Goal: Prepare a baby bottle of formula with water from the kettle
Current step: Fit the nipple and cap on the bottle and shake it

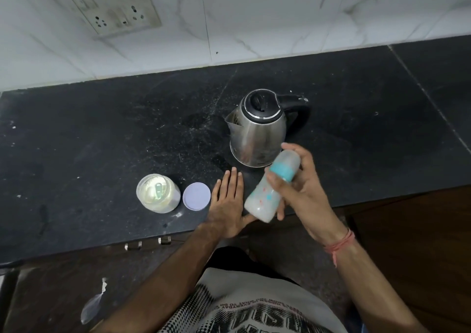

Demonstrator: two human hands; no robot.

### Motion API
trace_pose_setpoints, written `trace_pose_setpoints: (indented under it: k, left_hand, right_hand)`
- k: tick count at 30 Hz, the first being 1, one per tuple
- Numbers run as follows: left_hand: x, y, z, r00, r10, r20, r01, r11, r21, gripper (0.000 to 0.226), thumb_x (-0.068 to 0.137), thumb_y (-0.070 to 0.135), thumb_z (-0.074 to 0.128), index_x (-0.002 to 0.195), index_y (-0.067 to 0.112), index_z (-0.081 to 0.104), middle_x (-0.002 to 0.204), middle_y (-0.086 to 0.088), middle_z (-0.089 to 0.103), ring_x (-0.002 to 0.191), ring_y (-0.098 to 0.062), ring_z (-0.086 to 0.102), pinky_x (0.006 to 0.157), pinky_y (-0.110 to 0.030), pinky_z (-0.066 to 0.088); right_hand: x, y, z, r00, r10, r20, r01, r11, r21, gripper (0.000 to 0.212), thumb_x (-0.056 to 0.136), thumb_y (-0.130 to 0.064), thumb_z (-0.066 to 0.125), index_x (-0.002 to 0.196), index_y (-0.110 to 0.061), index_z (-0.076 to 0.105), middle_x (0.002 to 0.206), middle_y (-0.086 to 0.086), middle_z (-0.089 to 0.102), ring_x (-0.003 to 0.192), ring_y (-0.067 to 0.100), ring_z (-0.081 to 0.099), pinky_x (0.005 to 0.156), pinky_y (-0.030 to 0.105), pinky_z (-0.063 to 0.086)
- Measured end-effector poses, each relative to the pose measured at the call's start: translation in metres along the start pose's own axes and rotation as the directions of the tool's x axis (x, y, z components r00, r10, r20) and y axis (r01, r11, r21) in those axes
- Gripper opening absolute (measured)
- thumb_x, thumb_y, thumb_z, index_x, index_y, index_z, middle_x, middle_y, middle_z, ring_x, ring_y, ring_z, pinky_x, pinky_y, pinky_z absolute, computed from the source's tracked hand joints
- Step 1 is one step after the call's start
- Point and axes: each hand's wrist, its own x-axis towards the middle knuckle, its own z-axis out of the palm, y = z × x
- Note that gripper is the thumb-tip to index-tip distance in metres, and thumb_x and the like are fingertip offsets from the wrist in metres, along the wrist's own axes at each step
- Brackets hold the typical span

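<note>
On the near left of the dark stone surface [89,133] stands an open formula jar [158,193], pale powder inside and what looks like a scoop lying in it, though the shape is too faint to be sure. Just to its right, and apart from it, the jar's round lid [196,196] lies flat. Next comes the left hand [226,205], palm down on the surface near its front edge, fingers [230,182] stretched out flat and close together, holding nothing; its thumb reaches toward the base of the bottle. The baby bottle [271,183] is in the air just above the front edge, tilted with its capped top pointing far and right and its base near and left. The teal collar and clear cap are on, and the body looks milky, so I judge the water and powder are already in and the step in hand is shaking or mixing. The right hand [303,187] is wrapped round the bottle's upper half, fingers [276,179] curled firmly about the collar. Behind, further back, the steel kettle [258,128] stands upright with its lid shut, spout to the left, handle to the right. The next move likely calls for a firm grip and a check that no lumps remain before the bottle is set down upright. The bottle is blurred, so its fill level and markings cannot be read, and the right hand hides much of its far side.
</note>
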Motion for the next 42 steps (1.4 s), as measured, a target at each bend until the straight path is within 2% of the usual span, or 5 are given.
trace_pose_setpoints:
  k: [12,15,20,23,42]
  left_hand:
    - [0.000,0.001,-0.009,0.998,-0.002,0.055,0.004,0.999,-0.032,0.137,0.080,0.106,0.002,0.174,0.008,-0.019,0.182,-0.010,-0.029,0.170,-0.028,-0.025,0.139,-0.050,-0.010]
    - [-0.002,0.000,-0.010,0.997,0.011,0.076,-0.008,0.999,-0.040,0.147,0.068,0.108,-0.017,0.174,0.006,-0.017,0.182,-0.013,-0.029,0.170,-0.030,-0.025,0.139,-0.051,-0.008]
    - [-0.001,0.001,-0.006,0.999,0.000,0.041,0.001,1.000,-0.022,0.129,0.093,0.099,0.021,0.176,0.007,-0.014,0.183,-0.009,-0.026,0.171,-0.029,-0.022,0.138,-0.049,-0.011]
    - [0.000,0.001,-0.004,0.999,-0.002,0.036,0.001,1.000,0.008,0.127,0.086,0.094,0.011,0.175,0.006,-0.013,0.176,-0.009,-0.032,0.172,-0.032,-0.019,0.137,-0.048,-0.012]
    - [-0.002,0.003,-0.009,0.998,-0.017,0.062,0.018,1.000,-0.007,0.134,0.084,0.104,0.006,0.175,0.009,-0.016,0.183,-0.009,-0.026,0.171,-0.027,-0.023,0.138,-0.048,-0.012]
  right_hand:
    - [-0.006,0.001,0.004,0.973,-0.010,-0.230,0.025,0.998,0.061,0.067,0.099,-0.029,0.074,0.154,-0.034,0.037,0.120,0.010,0.061,0.086,0.017,0.074,0.048,0.030,0.057]
    - [-0.007,-0.001,0.001,0.998,-0.013,-0.061,0.008,0.997,-0.079,0.066,0.100,-0.025,0.075,0.154,-0.035,0.039,0.130,0.022,0.056,0.087,0.020,0.074,0.047,0.033,0.058]
    - [-0.006,-0.025,0.002,0.984,-0.030,-0.175,0.058,0.986,0.155,0.065,0.103,-0.029,0.069,0.159,-0.032,0.035,0.134,0.024,0.059,0.090,0.021,0.072,0.046,0.027,0.054]
    - [-0.007,-0.027,0.000,0.993,-0.046,0.104,0.055,0.995,-0.083,0.070,0.099,-0.022,0.074,0.157,-0.035,0.037,0.135,0.025,0.060,0.097,0.034,0.075,0.046,0.033,0.058]
    - [0.000,-0.024,-0.008,0.993,-0.033,-0.110,0.046,0.991,0.125,0.058,0.105,-0.028,0.069,0.154,-0.036,0.038,0.140,0.034,0.052,0.094,0.023,0.071,0.046,0.028,0.055]
